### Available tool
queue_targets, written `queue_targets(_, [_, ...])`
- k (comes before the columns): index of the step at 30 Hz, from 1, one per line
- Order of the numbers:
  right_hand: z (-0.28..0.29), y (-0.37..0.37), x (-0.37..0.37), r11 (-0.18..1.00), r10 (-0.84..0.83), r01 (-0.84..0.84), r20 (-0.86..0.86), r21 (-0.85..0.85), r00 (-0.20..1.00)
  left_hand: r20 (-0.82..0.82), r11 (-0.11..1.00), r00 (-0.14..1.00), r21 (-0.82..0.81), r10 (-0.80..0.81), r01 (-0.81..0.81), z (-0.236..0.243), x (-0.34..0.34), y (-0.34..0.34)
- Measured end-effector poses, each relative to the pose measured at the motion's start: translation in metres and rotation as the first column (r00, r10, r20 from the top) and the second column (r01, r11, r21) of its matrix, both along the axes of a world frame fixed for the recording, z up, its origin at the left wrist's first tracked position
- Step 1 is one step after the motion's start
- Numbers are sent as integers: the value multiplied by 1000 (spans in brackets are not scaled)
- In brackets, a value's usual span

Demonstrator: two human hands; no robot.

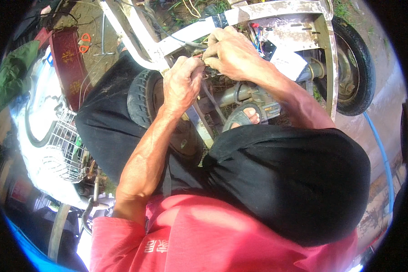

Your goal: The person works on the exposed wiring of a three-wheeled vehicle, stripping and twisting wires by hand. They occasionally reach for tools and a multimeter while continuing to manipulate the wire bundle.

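Observation:
My left hand (181, 84) is closed, thumb and fingers pinched together beside the white metal frame (190, 32). Close against it, my right hand (231, 52) is closed too, its fingertips bent in a pinch. Between the two sets of fingertips shows a thin wire (198, 56) with a reddish part; its ends are mostly covered by the fingers. A dark cable (196, 45) runs along the frame to the hands. Right of my right hand, several coloured wires (259, 38) come out by a black connector (268, 49).
Tyres stand at the left (143, 97) and right (349, 68) of an axle (231, 96). My sandalled foot (247, 117) rests beside it. At left lie a dark red panel (70, 63), orange-handled scissors (84, 43) and a white wire basket (68, 145). A blue hose (383, 154) runs at right.

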State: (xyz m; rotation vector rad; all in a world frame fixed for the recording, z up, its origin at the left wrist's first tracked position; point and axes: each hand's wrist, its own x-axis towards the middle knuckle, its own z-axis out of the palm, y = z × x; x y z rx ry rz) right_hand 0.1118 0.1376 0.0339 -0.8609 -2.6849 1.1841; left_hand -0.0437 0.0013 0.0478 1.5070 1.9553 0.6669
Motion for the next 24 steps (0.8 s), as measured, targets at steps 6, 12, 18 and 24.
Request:
queue_targets(6, [-16, -7, -6, 994, -75, 71, -38, -82, 996, 3, 999, 1000, 39, -28, 28, -2, -4, -2])
queue_targets(12, [-24, -12, -7, 973, -204, 191, -95, -131, 974, -85, 989, 996, 145, 19, -6, 2, 0, 9])
queue_targets(18, [-27, -12, -4, 962, -245, 228, -111, -148, 963, -107, 994, 994, 111, 37, -25, -1, 2, 12])
queue_targets(24, [-27, -7, -5, 962, -183, 148, -143, -227, 973, -55, 996, 997, 75, 58, -53, 5, 6, 14])
